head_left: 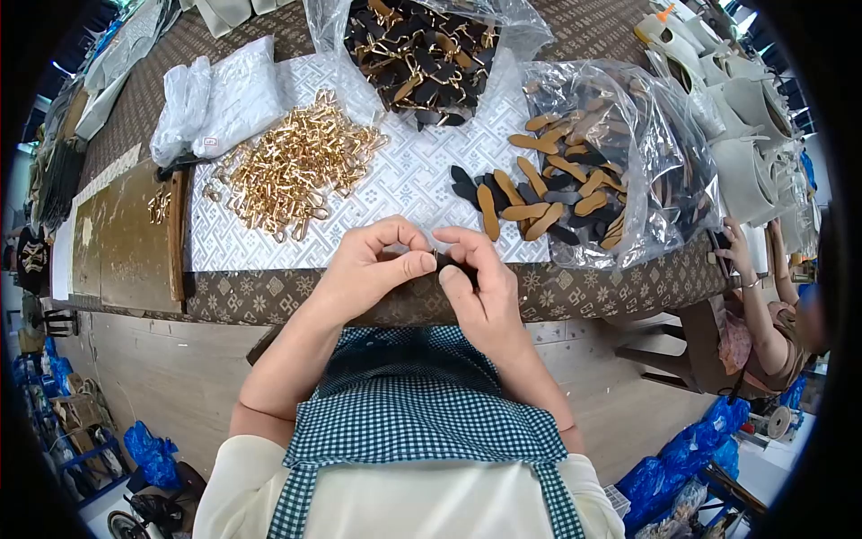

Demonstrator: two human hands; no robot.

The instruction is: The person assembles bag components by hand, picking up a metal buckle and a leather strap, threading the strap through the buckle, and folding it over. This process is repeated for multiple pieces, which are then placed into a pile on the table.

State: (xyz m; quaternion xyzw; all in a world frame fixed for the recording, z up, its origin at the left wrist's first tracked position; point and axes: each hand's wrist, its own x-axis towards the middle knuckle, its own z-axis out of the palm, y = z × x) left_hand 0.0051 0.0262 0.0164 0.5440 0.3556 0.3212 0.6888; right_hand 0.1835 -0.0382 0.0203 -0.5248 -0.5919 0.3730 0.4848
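Over the table's near edge my two hands meet, fingertips almost touching. My right hand is closed in a pinch on a small black leather tab, mostly covered by the fingers. My left hand is closed too, thumb and forefinger at the tab's end, where a tiny glint of metal shows; what it grips is hidden. Beyond my left hand lies a heap of gold-coloured metal clasps. To the right, loose leather tabs, black on one side and tan on the other, spill from a clear plastic bag.
An open plastic bag at the back holds leather tabs with gold clasps. White plastic packets and a wooden board lie left. Pale bags line the right, where another person's hand rests near the table edge.
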